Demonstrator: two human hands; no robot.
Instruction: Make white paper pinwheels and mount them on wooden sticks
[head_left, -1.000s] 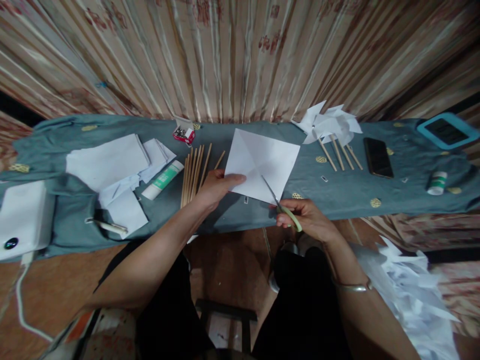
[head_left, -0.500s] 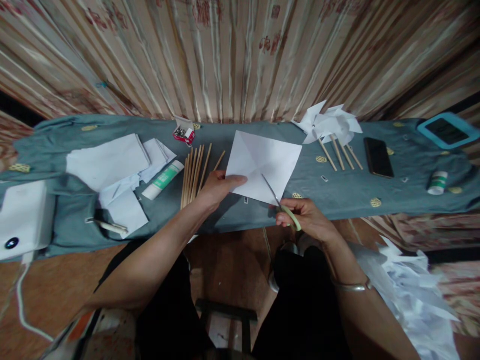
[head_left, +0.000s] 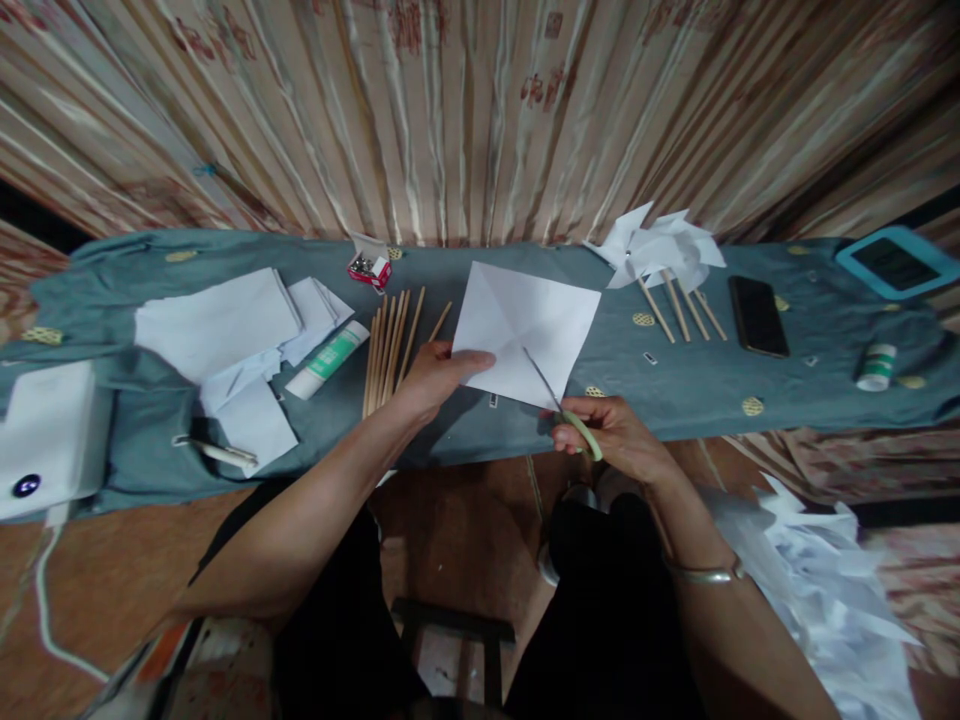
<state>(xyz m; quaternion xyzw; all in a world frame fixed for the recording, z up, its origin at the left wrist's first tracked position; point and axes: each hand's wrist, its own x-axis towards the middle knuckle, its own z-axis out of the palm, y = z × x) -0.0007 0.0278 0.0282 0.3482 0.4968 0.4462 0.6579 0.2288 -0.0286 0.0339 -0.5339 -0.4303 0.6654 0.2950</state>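
Note:
A square white sheet of paper with faint diagonal creases is pinched at its lower left edge by my left hand, thumb on top. My right hand is closed around the green handles of a pair of scissors. One blade lies over the paper, running from the lower right corner toward the middle; the other blade is hidden beneath the sheet. Just left of my left hand lies a row of wooden sticks. Beyond the sticks, a small open red box holds metal pins or tacks.
White paper sheets, a glue stick and a white device lie leftward on the cloth-covered table. Rightward are paper pinwheels, a phone, another tube and a blue-framed tablet. More folded paper sits below right.
Hardly anything differs. The paper's right corner has shifted slightly to the left, while both hands and the scissors stay in nearly the same place.

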